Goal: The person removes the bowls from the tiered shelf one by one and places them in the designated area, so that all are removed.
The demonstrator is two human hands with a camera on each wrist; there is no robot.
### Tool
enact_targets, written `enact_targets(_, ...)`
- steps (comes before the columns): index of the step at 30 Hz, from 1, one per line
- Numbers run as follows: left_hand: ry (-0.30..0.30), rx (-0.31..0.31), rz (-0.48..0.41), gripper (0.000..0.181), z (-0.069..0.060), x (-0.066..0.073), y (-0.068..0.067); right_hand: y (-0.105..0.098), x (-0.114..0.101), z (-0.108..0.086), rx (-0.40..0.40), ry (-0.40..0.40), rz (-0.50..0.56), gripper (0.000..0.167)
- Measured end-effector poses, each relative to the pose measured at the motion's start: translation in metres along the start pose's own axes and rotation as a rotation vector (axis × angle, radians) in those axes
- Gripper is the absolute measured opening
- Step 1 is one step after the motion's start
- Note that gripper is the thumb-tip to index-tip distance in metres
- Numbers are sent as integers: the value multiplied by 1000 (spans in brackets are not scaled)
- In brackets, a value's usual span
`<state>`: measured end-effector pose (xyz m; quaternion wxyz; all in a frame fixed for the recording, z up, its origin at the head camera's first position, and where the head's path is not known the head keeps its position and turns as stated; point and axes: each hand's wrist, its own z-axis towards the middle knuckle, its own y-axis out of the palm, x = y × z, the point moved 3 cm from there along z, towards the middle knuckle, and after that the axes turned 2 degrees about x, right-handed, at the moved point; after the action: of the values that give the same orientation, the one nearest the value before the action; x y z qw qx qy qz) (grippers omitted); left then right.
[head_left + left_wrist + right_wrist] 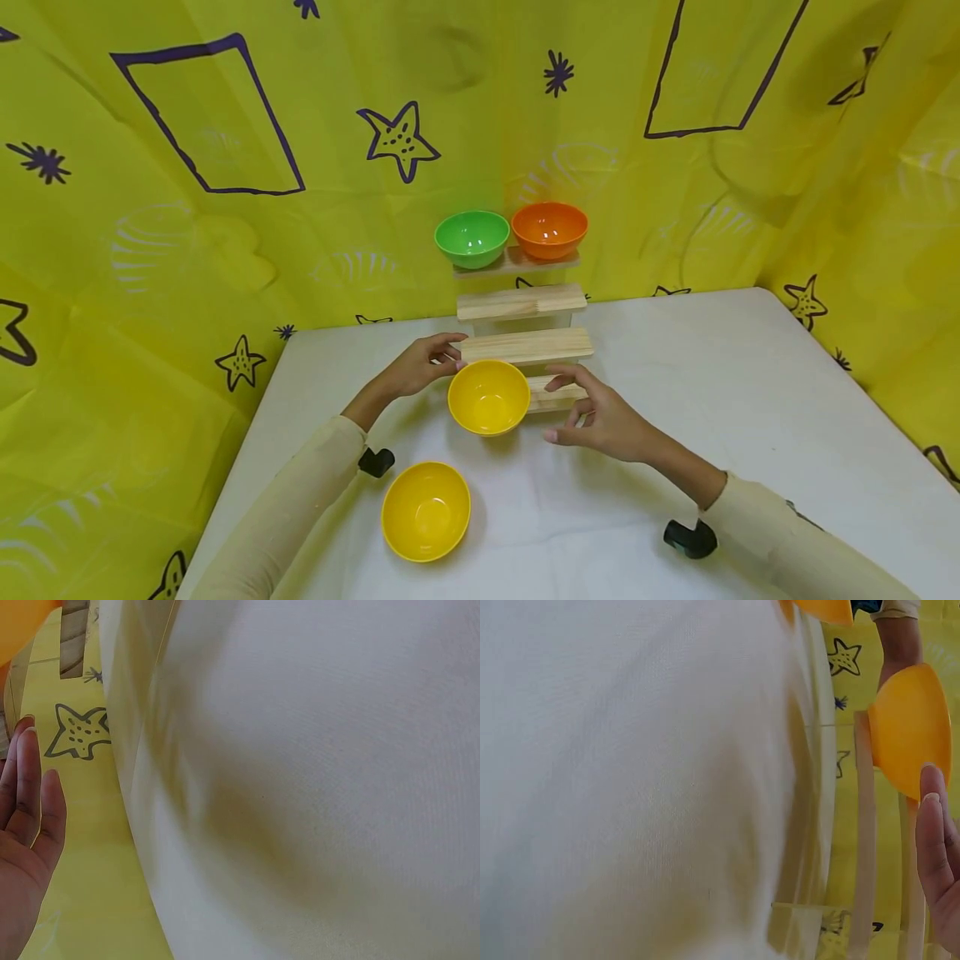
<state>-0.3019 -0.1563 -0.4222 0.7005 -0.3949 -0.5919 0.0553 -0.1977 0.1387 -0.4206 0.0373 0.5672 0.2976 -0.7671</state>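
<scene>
A yellow bowl (489, 398) sits at the left end of the lowest step of a wooden stepped rack (525, 346). My left hand (426, 365) is at its left, thumb tip beside the rim; whether it touches is unclear. To the right, my right hand (606, 418) is held apart from the bowl, fingers loosely bent with nothing between them. In the right wrist view, the right fingers (933, 851) overlap the yellow bowl (911, 727). The left wrist view catches the left hand (26, 840) with its fingers extended.
A second yellow bowl (426, 512) stands on the white table (690, 367), nearer to me. On the rack's top step, a green bowl (472, 239) and an orange bowl (550, 230) are side by side. Behind the table hangs a yellow patterned cloth (337, 75).
</scene>
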Motion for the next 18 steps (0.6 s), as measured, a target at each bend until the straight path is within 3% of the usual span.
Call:
enact_targets(8, 8, 7, -18, 53, 0, -3, -1, 11, 8, 10, -18, 45, 25, 95)
enact_targets(18, 27, 6, -6, 52, 0, -2, -1, 21, 12, 18, -9, 63, 47, 99)
